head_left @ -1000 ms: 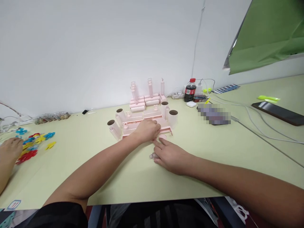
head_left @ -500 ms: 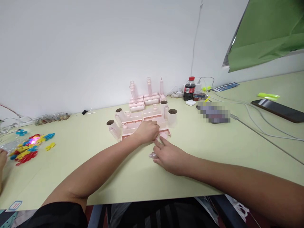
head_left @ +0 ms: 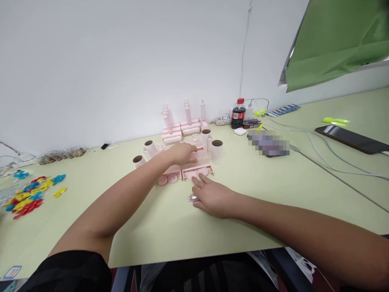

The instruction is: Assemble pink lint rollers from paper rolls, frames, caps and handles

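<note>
resting your left hand (head_left: pixel 181 153) flat on top of the pink plastic toy set (head_left: pixel 185 162), fingers spread loose over its upper deck, not pinching anything. the set sits mid-table on the pale green table (head_left: pixel 170 227), just ahead of both hands. it's all light pink: a low boxy body with shallow trays, round wheel discs (head_left: pixel 168 179) along the near edge, and open tubes (head_left: pixel 216 150) with dark brown insides standing at the left and right ends. behind it, near the wall, more pink blocks with upright posts (head_left: pixel 182 123). your right hand (head_left: pixel 212 197) lies palm down on the table, fingertips (head_left: pixel 197 181) reaching to the wheel edge, probably touching it but hard to tell. a small clear piece (head_left: pixel 191 198) peeks out under your right thumb side; grip on it unclear. cola bottle (head_left: pixel 238 114) stands back right, colored plastic clips (head_left: pixel 30 192) far left, a dark phone (head_left: pixel 352 139) far right.
</note>
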The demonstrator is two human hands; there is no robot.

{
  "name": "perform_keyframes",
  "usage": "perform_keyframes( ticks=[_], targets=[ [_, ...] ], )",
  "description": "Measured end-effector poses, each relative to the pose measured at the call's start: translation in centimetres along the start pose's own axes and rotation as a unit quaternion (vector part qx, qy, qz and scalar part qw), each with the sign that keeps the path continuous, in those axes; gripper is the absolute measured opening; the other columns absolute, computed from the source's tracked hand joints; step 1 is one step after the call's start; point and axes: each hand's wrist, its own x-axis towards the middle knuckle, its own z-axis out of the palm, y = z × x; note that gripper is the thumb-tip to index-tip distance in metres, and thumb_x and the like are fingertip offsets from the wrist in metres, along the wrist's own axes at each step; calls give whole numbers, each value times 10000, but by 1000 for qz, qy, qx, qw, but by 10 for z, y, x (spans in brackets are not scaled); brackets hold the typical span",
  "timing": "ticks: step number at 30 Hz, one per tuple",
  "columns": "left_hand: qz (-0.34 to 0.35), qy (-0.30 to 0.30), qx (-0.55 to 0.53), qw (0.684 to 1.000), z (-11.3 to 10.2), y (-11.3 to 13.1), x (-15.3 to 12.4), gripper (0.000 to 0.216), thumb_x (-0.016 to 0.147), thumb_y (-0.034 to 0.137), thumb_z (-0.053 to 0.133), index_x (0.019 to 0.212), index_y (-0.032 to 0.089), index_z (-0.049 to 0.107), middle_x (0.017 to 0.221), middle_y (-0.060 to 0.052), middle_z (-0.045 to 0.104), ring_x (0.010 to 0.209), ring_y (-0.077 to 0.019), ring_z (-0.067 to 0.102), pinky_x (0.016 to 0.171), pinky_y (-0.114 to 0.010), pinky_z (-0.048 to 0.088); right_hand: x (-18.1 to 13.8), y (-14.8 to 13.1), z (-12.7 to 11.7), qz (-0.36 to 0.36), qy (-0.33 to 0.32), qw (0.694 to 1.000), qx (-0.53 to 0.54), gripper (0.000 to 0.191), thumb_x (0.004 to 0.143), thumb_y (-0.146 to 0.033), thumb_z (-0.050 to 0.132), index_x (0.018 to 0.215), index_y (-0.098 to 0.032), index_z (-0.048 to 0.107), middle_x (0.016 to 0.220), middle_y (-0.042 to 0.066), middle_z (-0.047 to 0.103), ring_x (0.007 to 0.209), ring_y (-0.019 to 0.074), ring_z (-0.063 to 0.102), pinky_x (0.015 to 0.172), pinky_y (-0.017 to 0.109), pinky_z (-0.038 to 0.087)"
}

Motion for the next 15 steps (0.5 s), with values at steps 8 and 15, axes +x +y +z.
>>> perform_keyframes(
  ticks=[8, 15],
  targets=[
    [11, -14, -17, 1000, 2, -8, -7, 496, 851, 429, 544, 1291, 200, 566, 1242, -83, 657, 1120, -257, 600, 869, -317, 458, -1, 4, -1, 2, 0, 998, 58, 417, 955, -350, 483, 1116, -1, 644, 1431, 325, 427, 1384, 461, 324, 1097, 558, 310],
    [17, 3, -27, 999, 3, 2, -19, 476, 880, 351, 532, 1336, 215, 525, 1303, -79, 617, 1136, -249, 585, 916, -334, 445, -2, 3, 0, 16, 26, 996, 86, 409, 941, -372, 494, 1127, -38, 640, 1458, 289, 416, 1393, 421, 326, 1086, 561, 328]
  ],
)
